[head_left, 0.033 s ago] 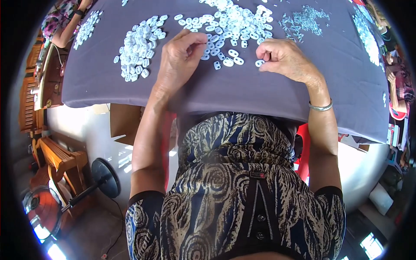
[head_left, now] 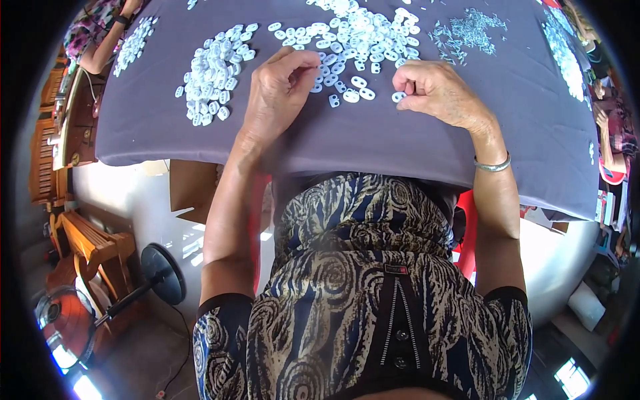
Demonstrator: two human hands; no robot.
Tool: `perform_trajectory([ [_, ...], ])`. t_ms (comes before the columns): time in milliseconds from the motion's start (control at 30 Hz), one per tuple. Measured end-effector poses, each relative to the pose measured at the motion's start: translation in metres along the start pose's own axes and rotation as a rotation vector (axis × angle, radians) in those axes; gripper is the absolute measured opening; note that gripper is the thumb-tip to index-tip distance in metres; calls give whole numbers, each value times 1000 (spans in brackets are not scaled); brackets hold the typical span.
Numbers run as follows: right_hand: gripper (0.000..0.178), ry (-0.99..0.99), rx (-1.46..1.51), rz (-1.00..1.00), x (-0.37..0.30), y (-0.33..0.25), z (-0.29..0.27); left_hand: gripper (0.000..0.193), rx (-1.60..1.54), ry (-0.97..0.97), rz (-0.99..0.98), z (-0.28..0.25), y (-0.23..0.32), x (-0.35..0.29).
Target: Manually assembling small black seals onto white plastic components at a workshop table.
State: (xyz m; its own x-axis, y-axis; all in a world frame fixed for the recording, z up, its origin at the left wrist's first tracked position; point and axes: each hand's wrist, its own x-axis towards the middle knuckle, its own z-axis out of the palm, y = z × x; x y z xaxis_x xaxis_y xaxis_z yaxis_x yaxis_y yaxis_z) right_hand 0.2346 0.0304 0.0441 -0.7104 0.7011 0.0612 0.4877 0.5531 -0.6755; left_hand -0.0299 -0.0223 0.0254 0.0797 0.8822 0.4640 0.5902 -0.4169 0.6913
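Note:
My right hand [head_left: 440,93] pinches a small white oval plastic piece with holes [head_left: 399,97] between thumb and fingertips, just above the dark tablecloth. My left hand [head_left: 277,90] is closed, thumb and index finger pressed together at the left edge of the middle pile; whatever it holds is too small or hidden to make out. Beyond and between the hands spreads a large pile of white two-holed oval pieces [head_left: 370,40]. A few loose white pieces [head_left: 359,82] lie nearer to me. Left of my left hand is a heap of thicker white pieces [head_left: 212,73].
Small metal screws or pins [head_left: 470,33] are scattered at the far right on the purple-grey tablecloth [head_left: 373,140]. More white pieces lie by the table's left [head_left: 135,45] and right [head_left: 565,57] edges. Another person's arm [head_left: 100,53] reaches in at far left. A fan [head_left: 67,327] stands below left.

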Motion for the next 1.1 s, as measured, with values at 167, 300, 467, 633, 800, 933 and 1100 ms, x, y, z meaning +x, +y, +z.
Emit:
perform_trajectory([
  [167,16,59,-48,-60,3,-1,7,10,-109,29,-61,8,0,-2],
  [300,14,141,-121,-129,4,2,9,10,-78,62,-30,9,-1,-1],
  [467,5,500,2,92,3,10,-1,10,-67,181,-34,6,-9,-2],
  [633,8,604,-12,206,3,34,-12,10,-95,288,-197,3,-23,-5],
  [800,7,499,-101,106,4,27,-8,12,-120,316,-247,4,-23,-4],
  [933,9,390,-165,-15,5,28,-1,12,-103,307,-245,6,-25,-2],
  [1100,9,329,-163,13,6,23,-1,11,-77,298,-201,5,-25,-2],
])
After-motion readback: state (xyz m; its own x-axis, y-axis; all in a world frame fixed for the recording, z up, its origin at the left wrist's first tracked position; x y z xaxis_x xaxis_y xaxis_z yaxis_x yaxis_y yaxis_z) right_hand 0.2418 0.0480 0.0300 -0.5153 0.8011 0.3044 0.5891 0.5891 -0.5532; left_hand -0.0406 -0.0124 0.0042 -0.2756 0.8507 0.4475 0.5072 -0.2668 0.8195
